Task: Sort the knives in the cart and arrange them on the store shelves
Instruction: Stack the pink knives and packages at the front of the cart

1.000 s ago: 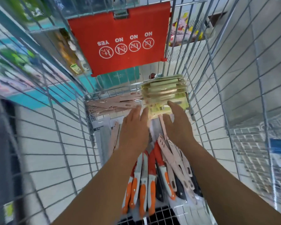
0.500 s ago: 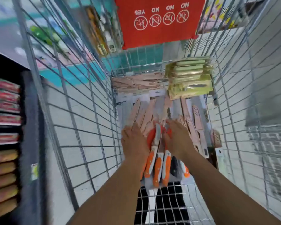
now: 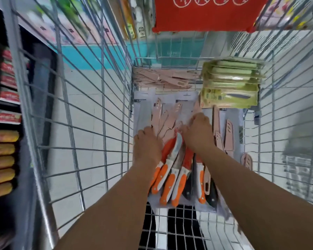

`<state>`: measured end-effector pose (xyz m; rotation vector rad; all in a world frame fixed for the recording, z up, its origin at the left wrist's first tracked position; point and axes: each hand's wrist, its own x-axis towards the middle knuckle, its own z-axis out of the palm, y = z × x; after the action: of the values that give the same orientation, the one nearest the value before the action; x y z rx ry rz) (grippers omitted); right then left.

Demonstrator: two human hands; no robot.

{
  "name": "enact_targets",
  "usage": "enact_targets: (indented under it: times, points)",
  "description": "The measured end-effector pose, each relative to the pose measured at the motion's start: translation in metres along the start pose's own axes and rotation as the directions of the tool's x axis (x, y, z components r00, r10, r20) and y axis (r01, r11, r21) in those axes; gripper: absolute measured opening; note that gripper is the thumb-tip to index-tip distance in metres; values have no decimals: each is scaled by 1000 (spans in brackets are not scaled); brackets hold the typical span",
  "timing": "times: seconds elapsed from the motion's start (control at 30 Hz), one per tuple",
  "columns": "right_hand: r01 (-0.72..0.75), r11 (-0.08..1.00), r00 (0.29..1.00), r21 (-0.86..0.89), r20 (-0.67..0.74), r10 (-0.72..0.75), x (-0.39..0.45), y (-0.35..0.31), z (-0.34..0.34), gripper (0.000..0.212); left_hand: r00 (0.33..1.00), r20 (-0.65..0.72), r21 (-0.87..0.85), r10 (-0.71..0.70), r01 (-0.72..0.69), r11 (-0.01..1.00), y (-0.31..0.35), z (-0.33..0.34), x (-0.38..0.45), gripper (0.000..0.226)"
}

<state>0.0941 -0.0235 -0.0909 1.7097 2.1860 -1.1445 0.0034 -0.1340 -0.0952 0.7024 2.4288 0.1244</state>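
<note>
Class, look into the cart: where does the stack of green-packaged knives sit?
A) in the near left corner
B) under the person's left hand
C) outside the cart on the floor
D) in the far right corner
D: the green-packaged knives are stacked in the cart's far right corner, beyond both hands.

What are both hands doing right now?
Left hand: fingers down on the pink-sheathed knives; grip cannot be told.
Right hand: curled into the same pile; grip cannot be told.

Wire cart (image 3: 98,123) filling your frame, orange-handled knives (image 3: 172,184) fanned at lower centre, handles toward you, pink sheathed knives (image 3: 163,120) spread mid-frame, more pink ones (image 3: 163,78) piled upper centre, green packaged knives (image 3: 231,83) stacked upper right.
</note>
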Motion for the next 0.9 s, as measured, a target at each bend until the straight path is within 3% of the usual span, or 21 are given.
enact_targets:
  times: [0.1, 0.2, 0.33, 0.43, 0.57, 0.7, 0.8, 0.9]
  points:
    - [-66, 998, 998, -2, -25, 66, 9, -3, 3, 58, 992, 77, -184, -101, 114, 976, 1, 0, 4, 30]
    - [-100, 995, 995, -29, -9, 100, 12, -6, 3, 62, 984, 125, -206, -130, 154, 966, 1, -2, 3, 23]
    - [-99, 993, 991, -70, 77, 105, 8, -8, -5, 45, 986, 133, -192, -104, 129, 973, 2, -5, -2, 25]
    - [-22, 992, 990, -127, 134, 39, 5, -7, -7, 24, 979, 111, -209, -169, 189, 959, 6, -8, -8, 20]
    - [67, 994, 989, -86, 140, -54, 1, -15, -3, 13, 976, 52, -401, -212, 215, 890, 12, -16, -12, 6]
    - [103, 990, 979, 96, 168, -119, -1, -27, -7, 4, 968, 52, -679, -245, 214, 702, 35, -32, -7, 22]
    - [91, 955, 967, 283, 205, -153, 3, -34, -5, 4, 912, 231, -856, -338, 356, 375, 54, -38, 7, 22]
    - [88, 924, 954, 372, 235, -185, 11, -39, -9, 10, 874, 371, -898, -313, 424, 120, 64, -36, 20, 23]
